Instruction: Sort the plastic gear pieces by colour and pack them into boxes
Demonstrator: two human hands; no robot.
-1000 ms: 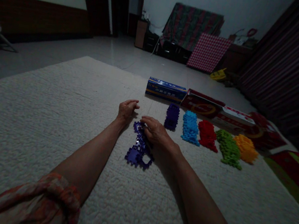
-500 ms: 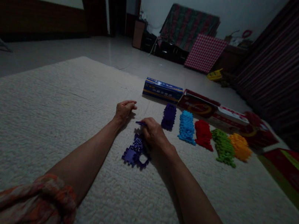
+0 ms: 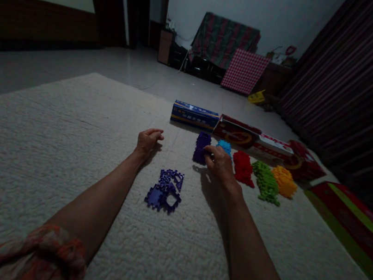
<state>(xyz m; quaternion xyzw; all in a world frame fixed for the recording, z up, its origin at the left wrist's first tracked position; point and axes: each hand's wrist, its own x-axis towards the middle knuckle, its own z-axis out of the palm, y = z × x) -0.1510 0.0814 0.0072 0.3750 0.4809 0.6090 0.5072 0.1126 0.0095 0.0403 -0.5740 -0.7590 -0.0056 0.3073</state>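
Observation:
My right hand [image 3: 219, 162] pinches at the right edge of a purple stack of interlocking plastic tiles [image 3: 202, 145]. Its fingertips touch the stack, and a purple tile seems to be between them. My left hand [image 3: 148, 143] hovers low over the mat, fingers loosely bent and a little apart, holding nothing visible. Between my forearms lies a group of purple interlocking tiles [image 3: 154, 196], some solid and some with cut-outs, set close together. Behind my right hand, a light blue tile pile [image 3: 224, 145] is partly hidden.
Red [image 3: 243, 168], green [image 3: 265, 182] and orange [image 3: 284, 181] tile piles lie to the right on the pale quilted mat [image 3: 50, 138]. A blue box [image 3: 194, 117] and dark red boxes [image 3: 238, 132] line the back. A red and yellow-green box [image 3: 352, 225] stands at the right.
My right hand has moved right and away, from above the purple tile group to the purple stack. The group is now uncovered. My left hand stays near the same place, and the view has shifted slightly.

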